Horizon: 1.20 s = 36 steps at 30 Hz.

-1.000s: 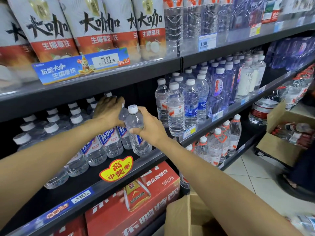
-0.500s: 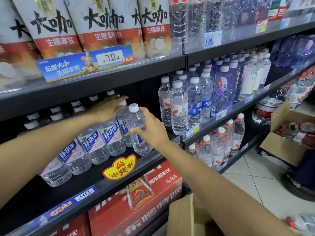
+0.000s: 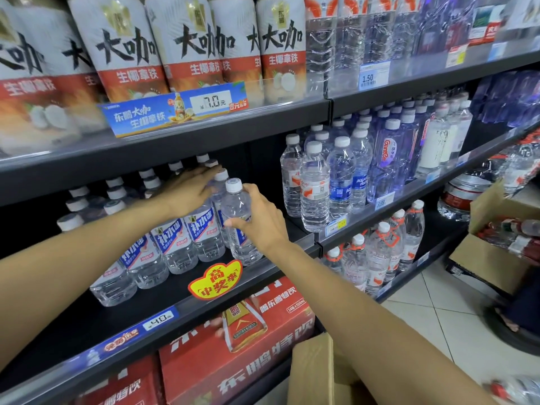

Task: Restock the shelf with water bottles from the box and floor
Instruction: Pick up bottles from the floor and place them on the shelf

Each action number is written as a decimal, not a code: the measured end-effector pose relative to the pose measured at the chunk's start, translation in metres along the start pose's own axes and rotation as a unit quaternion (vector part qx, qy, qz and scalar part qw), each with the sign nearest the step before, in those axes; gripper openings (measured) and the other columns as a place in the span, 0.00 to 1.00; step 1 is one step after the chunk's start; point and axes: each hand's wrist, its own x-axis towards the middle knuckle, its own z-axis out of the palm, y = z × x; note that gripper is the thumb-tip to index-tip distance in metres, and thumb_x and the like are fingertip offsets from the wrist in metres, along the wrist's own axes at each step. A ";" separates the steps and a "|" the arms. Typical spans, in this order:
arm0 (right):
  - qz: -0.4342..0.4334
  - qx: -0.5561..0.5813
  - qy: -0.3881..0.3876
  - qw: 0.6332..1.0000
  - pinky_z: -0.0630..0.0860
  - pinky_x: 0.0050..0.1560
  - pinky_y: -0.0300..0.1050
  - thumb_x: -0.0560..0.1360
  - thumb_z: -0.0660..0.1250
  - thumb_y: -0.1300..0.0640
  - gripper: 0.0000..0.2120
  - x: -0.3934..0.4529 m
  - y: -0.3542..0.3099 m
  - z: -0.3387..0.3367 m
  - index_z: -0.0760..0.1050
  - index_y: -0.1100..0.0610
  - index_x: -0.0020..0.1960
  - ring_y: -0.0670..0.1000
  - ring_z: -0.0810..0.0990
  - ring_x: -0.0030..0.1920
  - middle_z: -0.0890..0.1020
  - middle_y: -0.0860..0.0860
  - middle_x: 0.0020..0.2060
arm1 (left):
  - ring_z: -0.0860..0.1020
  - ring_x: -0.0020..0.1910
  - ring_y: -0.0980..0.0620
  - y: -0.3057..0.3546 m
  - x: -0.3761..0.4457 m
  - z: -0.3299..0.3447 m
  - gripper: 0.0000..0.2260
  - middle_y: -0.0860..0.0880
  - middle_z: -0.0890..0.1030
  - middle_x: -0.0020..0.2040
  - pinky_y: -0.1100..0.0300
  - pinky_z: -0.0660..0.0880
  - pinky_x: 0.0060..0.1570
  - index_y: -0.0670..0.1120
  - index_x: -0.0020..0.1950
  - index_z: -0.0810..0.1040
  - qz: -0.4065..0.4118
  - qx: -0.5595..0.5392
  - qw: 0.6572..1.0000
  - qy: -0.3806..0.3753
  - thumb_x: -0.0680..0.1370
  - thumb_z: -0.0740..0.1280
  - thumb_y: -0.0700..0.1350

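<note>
A clear water bottle (image 3: 238,206) with a white cap and blue label stands upright near the front of the black shelf (image 3: 163,305). My right hand (image 3: 260,220) wraps its right side, fingers curled around the body. My left hand (image 3: 190,190) lies flat, fingers extended, on the caps and shoulders of the bottles just behind and left of it. A row of matching blue-labelled bottles (image 3: 172,244) runs leftward along the shelf. An open cardboard box (image 3: 315,372) sits below my right forearm; its inside is hidden.
Red drink cartons (image 3: 233,346) fill the bottom shelf. Other water bottles (image 3: 315,182) crowd the shelf section to the right. A second cardboard box (image 3: 493,258) with bottles stands on the tiled floor at right, and a loose bottle (image 3: 514,390) lies at the lower right.
My left hand has opened from a grip on a bottle neck to lying flat over the bottles behind. The right hand keeps hold of the front bottle. The row now stands more upright.
</note>
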 end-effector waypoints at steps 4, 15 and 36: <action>0.019 0.022 -0.028 0.999 0.75 0.56 0.53 0.69 0.77 0.49 0.43 -0.002 -0.004 0.000 0.55 0.50 0.75 0.55 0.80 0.58 0.71 0.52 0.70 | 0.59 0.75 0.45 -0.007 -0.031 -0.005 0.25 0.47 0.59 0.78 0.53 0.58 0.74 0.51 0.78 0.56 0.031 0.019 0.999 0.024 0.81 0.59 0.46; 0.010 -0.073 -0.072 0.995 0.71 0.66 0.51 0.77 0.68 0.55 0.41 -0.061 -0.025 0.004 0.44 0.61 0.78 0.58 0.64 0.73 0.51 0.56 0.77 | 0.70 0.68 0.44 -0.012 -0.140 -0.023 0.21 0.47 0.70 0.71 0.50 0.71 0.65 0.45 0.71 0.70 0.055 0.132 0.989 0.046 0.78 0.64 0.43; -0.278 -0.167 -0.252 0.912 0.74 0.54 0.52 0.80 0.62 0.51 0.14 -0.226 -0.204 0.132 0.71 0.57 0.62 0.59 0.76 0.58 0.77 0.57 0.58 | 0.77 0.57 0.42 -0.040 -0.459 0.003 0.18 0.45 0.76 0.64 0.53 0.75 0.44 0.49 0.70 0.68 -0.287 0.100 0.953 0.013 0.80 0.61 0.49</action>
